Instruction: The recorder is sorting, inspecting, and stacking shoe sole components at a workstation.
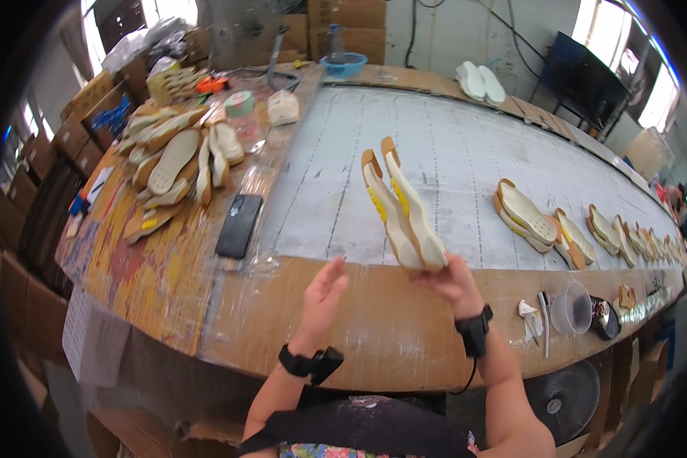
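The right hand (456, 286) pinches two long cream-and-tan foam-like soles (417, 219), pointing away, the left hand (323, 296) open to their left.

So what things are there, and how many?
table: one, multicoloured, middle
held soles: two, cream and brown, mid-picture
piled soles: many, cream and brown, left side
spread soles: many, cream and brown, right side
white soles: two, white, far edge
phone: one, black, left side
jar: one, pinkish, left side
basin: one, blue, far edge
cup: one, clear, near right
screen: one, black, upper right
boxes: many, brown, far left
wristbands: two, black, both wrists
left hand: one, empty, lower middle
right hand: one, gripping held soles
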`<action>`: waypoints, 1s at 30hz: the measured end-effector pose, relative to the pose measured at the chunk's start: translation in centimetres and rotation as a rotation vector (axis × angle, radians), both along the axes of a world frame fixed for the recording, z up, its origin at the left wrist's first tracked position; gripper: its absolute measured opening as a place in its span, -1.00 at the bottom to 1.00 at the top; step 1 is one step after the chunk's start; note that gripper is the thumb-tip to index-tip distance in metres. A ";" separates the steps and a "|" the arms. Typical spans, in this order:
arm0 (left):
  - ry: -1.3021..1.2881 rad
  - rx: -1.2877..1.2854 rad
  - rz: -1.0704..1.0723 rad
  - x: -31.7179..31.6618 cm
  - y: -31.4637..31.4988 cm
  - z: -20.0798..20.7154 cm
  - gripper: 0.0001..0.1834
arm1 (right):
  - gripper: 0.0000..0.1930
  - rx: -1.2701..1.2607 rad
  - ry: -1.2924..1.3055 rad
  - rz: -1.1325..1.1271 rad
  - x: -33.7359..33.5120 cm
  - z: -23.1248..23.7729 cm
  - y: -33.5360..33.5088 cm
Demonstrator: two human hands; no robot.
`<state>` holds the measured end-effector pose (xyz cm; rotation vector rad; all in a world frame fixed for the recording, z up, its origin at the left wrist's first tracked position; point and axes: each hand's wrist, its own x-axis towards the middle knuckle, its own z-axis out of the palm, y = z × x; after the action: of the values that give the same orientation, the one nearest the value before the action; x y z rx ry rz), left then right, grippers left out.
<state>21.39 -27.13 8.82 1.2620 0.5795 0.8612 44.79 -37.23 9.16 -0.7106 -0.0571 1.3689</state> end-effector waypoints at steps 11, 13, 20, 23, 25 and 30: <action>-0.193 0.152 0.036 0.2 -3.8 4.0 -0.33 | -0.41 0.071 -0.018 0.201 -11.3 2.5 -5.4; -0.215 0.141 0.052 -0.5 -4.7 4.3 -0.29 | -0.41 0.086 -0.020 0.209 -12.0 2.4 -5.8; 0.072 0.495 0.128 -1.8 -6.3 5.7 -0.02 | -0.37 0.125 -0.177 0.112 -13.3 2.1 -6.7; -0.044 0.350 0.205 -1.3 -5.9 5.3 -0.11 | -0.33 0.105 -0.419 -0.010 -13.4 3.7 -6.2; -0.240 0.124 0.209 0.0 -5.4 4.9 -0.19 | -0.29 0.045 -0.602 -0.116 -12.8 4.8 -5.5; -0.402 -0.440 0.025 -1.0 -4.3 4.1 -0.42 | 0.00 0.302 -1.649 -0.335 -15.3 6.8 -4.1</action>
<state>20.36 -31.40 12.93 0.6611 0.4295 0.9171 29.48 -41.33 15.91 -1.3272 -1.3370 0.1475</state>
